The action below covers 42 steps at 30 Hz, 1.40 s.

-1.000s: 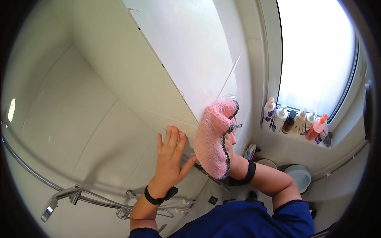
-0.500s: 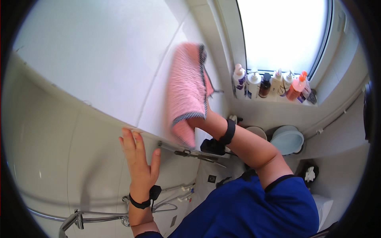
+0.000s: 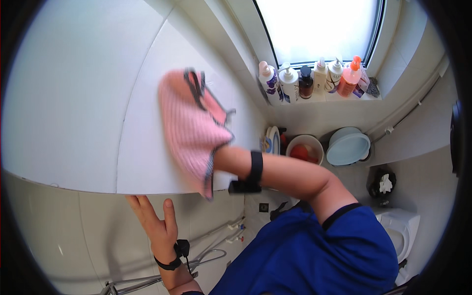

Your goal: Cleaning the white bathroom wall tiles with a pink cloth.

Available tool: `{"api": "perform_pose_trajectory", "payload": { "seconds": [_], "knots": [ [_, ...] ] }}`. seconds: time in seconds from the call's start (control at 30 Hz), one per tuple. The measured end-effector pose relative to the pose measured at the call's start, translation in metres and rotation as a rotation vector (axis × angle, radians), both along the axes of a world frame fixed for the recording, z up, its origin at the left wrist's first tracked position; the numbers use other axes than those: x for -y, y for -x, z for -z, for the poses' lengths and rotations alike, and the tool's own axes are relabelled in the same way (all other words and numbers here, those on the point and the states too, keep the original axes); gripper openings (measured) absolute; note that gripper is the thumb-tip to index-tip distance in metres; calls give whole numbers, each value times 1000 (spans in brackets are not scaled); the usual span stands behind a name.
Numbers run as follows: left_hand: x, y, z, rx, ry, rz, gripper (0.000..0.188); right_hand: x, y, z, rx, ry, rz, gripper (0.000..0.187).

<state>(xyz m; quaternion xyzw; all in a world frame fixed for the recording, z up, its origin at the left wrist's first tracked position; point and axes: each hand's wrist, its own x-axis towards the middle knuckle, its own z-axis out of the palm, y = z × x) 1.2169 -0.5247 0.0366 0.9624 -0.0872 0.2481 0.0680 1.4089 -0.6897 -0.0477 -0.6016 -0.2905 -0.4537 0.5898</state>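
A pink ribbed cloth [image 3: 189, 128] with dark striped edging drapes over my right hand [image 3: 225, 158], which presses it to a broad white tiled surface [image 3: 73, 113]. The fingers inside the cloth are hidden; only the wrist and the heel of the hand show. Lower left, my left hand [image 3: 156, 226] is open, its fingers stretched up against the beige tiled wall [image 3: 54, 216]. Its fingertips reach the lower edge of the white surface. Both wrists wear black bands with small boxes.
Several pump bottles [image 3: 290, 83] line the sill below a bright window [image 3: 319, 32]. Underneath stand a bucket [image 3: 314, 142] and a light blue basin [image 3: 348, 147]. A toilet [image 3: 403, 231] is at right. Chrome shower pipes [image 3: 132, 283] run along the lower wall.
My right hand has carried the cloth to the left across the white surface in the picture. My left hand appears slightly lower and further left. The whole view has shifted and turned.
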Motion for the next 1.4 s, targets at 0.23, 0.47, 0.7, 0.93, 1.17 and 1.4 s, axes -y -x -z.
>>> {"api": "perform_pose_trajectory", "payload": {
  "seconds": [0.23, 0.47, 0.7, 0.93, 1.17, 1.4],
  "knots": [
    [-1, 0, 1, -25, -6, -26, 73, 48, -110, 91, -408, -294, 67, 28],
    [-5, 1, 2, -30, -25, -28, 74, -19, -2, 165, -561, -825, -664, 28],
    [-3, 1, -1, -44, 4, -45, 75, -7, -36, 63, -264, -175, -31, 28],
    [3, -11, -3, -8, 23, 52, 77, 22, -91, 164, -679, -651, -170, 28],
    [-1, -9, 7, 86, 15, 96, 80, -56, 36, 214, -482, -1948, -1511, 29],
    [0, -10, 0, 101, -12, 84, 80, -59, 6, 121, -232, -1849, -2332, 29]
  ]
}}
